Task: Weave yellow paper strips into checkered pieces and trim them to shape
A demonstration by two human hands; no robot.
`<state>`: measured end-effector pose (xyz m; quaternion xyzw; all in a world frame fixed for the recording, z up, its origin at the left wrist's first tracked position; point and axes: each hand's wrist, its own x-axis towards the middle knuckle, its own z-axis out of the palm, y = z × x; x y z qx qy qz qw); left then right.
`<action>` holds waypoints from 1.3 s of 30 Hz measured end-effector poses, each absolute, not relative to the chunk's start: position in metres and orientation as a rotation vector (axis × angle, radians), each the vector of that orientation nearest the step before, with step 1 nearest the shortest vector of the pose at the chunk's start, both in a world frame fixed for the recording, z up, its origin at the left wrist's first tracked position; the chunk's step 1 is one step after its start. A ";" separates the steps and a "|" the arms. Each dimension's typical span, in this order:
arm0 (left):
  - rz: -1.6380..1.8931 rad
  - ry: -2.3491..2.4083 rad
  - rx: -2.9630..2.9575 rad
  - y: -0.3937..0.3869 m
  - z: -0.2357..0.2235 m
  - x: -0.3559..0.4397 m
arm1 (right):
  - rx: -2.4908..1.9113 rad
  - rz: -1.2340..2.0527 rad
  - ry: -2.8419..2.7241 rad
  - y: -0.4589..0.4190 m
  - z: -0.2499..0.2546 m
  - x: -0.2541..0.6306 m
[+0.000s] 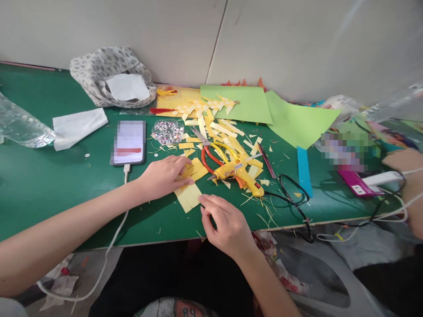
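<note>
A small piece of woven yellow paper strips [187, 199] lies on the green table, its upper strips deeper yellow than the pale lower ones. My left hand [167, 176] holds it down from the left, thumb and fingers bent over the strips. At its right edge, my right hand [224, 220] pinches a pale strip's end between thumb and fingertips. Just beyond lies a yellow glue gun [236, 169], with scissors [206, 143] with red and yellow handles beside it. Loose yellow paper strips [228, 128] are scattered under and around both tools.
A phone [128, 141] with a white cable lies left. Behind are a round bead case [168, 132], a cloth bag [112, 75], a woven paper ornament [205, 105] and green paper sheets [297, 119]. The black cord [291, 200] runs right, near another person's arm [410, 185].
</note>
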<state>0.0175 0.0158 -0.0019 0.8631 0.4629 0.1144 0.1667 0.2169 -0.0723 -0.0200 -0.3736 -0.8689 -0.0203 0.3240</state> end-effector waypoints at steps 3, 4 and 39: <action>0.322 1.329 2.452 0.015 -0.002 0.018 | -0.983 -0.054 -2.274 -0.073 -0.020 0.217; 0.320 1.334 2.451 0.015 -0.002 0.019 | -0.982 -0.055 -2.272 -0.073 -0.020 0.217; 0.281 1.336 2.396 0.014 0.003 0.017 | -0.973 -0.074 -2.285 -0.073 -0.020 0.220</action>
